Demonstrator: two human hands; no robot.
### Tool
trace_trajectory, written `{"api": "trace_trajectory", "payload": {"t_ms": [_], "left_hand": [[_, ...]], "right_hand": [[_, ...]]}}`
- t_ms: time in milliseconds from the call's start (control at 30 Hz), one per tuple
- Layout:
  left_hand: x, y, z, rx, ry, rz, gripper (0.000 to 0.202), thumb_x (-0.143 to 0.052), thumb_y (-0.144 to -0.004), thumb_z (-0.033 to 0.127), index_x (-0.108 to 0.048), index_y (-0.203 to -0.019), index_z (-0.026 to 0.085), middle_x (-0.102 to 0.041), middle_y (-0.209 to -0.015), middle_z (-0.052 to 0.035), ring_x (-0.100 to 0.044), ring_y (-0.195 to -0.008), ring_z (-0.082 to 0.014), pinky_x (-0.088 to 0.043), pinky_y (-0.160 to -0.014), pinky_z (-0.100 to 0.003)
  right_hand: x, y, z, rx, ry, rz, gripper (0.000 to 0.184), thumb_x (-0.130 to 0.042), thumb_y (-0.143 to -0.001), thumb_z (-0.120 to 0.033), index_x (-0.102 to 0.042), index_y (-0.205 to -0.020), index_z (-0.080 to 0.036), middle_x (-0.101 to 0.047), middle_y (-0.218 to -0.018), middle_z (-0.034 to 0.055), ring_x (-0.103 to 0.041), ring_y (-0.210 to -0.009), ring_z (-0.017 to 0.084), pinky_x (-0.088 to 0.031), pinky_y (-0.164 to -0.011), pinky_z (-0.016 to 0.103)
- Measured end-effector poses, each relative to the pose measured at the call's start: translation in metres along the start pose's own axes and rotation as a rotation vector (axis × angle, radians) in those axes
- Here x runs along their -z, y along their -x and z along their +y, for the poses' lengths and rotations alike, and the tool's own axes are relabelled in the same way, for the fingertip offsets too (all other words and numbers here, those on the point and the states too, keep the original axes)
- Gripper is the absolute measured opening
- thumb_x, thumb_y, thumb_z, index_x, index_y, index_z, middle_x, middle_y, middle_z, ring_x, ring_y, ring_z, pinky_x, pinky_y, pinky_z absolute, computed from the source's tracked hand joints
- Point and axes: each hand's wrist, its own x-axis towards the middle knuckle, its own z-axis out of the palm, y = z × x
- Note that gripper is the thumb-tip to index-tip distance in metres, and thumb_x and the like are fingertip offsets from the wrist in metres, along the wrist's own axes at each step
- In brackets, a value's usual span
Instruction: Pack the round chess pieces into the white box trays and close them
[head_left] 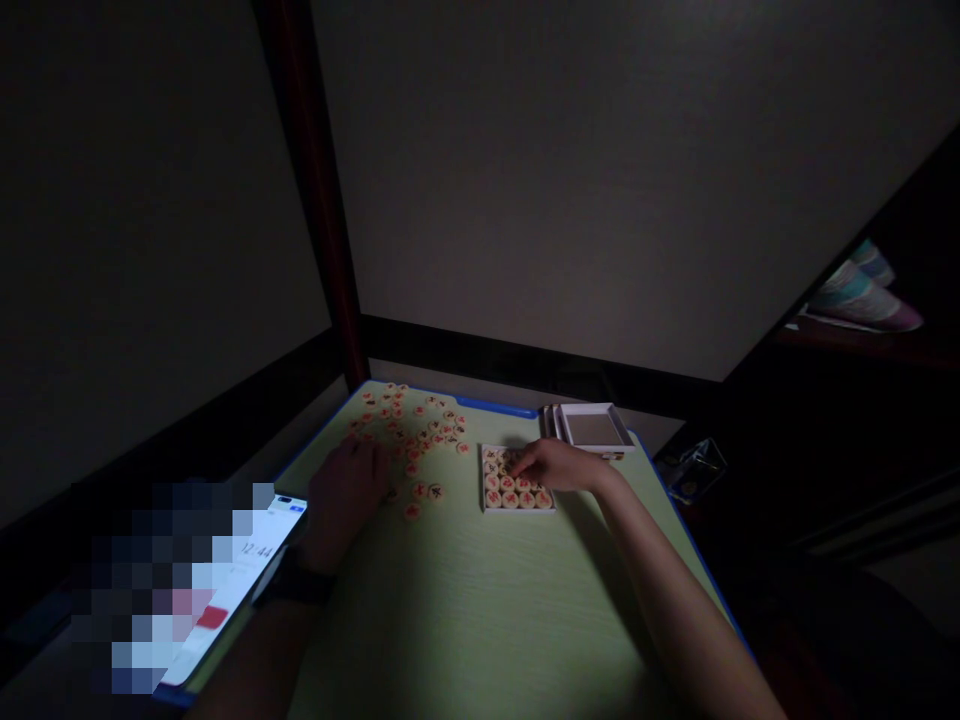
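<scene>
Right hand (553,465) touches packed pieces (510,497) in the tray (519,510), left hand (343,492) rests by loose pieces (411,425) (neither grip is clear).

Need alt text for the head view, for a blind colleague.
In dim light, the right hand reaches into a small box of round game pieces on a green table. The left hand rests by loose pieces scattered farther left. A lid lies behind the box, a lit phone near left.
</scene>
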Motion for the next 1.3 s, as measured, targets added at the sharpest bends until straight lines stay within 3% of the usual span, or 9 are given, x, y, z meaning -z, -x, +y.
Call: {"api": "trace_trajectory", "payload": {"t_ms": [300,467,733,1033,1167,1300], "left_hand": [[-0.010,-0.001,-0.005,-0.007,-0.012,-0.042,0.039,-0.031,-0.100,0.020,-0.065,-0.115,0.012,-0.064,-0.115,-0.0165,-0.067,-0.095,-0.0239,-0.054,-0.080,-0.034],[-0.015,-0.004,-0.008,-0.004,0.017,-0.051,0.036,-0.033,-0.099,0.018,-0.066,-0.113,0.014,-0.063,-0.114,-0.0147,-0.066,-0.100,-0.0220,-0.052,-0.086,-0.032],[-0.011,-0.002,-0.006,0.010,0.030,-0.042,0.035,-0.036,-0.097,0.017,-0.067,-0.114,0.015,-0.062,-0.118,-0.0154,-0.065,-0.099,-0.0219,-0.053,-0.085,-0.032],[-0.016,-0.003,-0.008,-0.017,0.019,-0.018,0.035,-0.036,-0.100,0.023,-0.068,-0.113,0.016,-0.063,-0.118,-0.0134,-0.065,-0.100,-0.0216,-0.052,-0.087,-0.031],[-0.013,-0.003,-0.005,0.002,0.020,0.009,0.036,-0.034,-0.102,0.027,-0.067,-0.111,0.017,-0.063,-0.116,-0.0117,-0.065,-0.098,-0.0207,-0.051,-0.084,-0.030],[-0.002,0.000,0.000,0.047,0.008,0.026,0.035,-0.034,-0.102,0.027,-0.066,-0.110,0.016,-0.064,-0.114,-0.0110,-0.065,-0.097,-0.0211,-0.051,-0.082,-0.030]], "right_hand": [[0.001,0.001,-0.002,-0.012,-0.027,-0.002,0.040,-0.054,-0.078,-0.007,-0.081,-0.105,-0.020,-0.080,-0.097,0.0030,-0.073,-0.086,0.020,-0.053,-0.081,0.027],[0.003,0.002,-0.005,0.003,-0.025,-0.013,0.039,-0.054,-0.079,-0.007,-0.081,-0.104,-0.021,-0.080,-0.097,0.0022,-0.073,-0.088,0.020,-0.052,-0.082,0.027],[0.003,0.003,-0.007,-0.042,-0.002,-0.014,0.039,-0.053,-0.082,-0.009,-0.080,-0.108,-0.021,-0.078,-0.106,0.0041,-0.073,-0.095,0.022,-0.053,-0.084,0.028],[0.005,0.003,-0.009,-0.029,0.016,0.005,0.039,-0.052,-0.080,-0.008,-0.081,-0.104,-0.020,-0.079,-0.100,0.0043,-0.073,-0.089,0.021,-0.052,-0.081,0.027],[0.008,0.004,-0.009,-0.023,0.026,0.052,0.037,-0.051,-0.080,-0.008,-0.081,-0.101,-0.017,-0.079,-0.101,0.0069,-0.072,-0.087,0.022,-0.051,-0.079,0.028],[0.012,0.006,-0.010,-0.020,0.032,0.194,0.034,-0.051,-0.082,-0.012,-0.080,-0.100,-0.014,-0.079,-0.095,0.0078,-0.071,-0.082,0.021,-0.051,-0.076,0.028]]}}
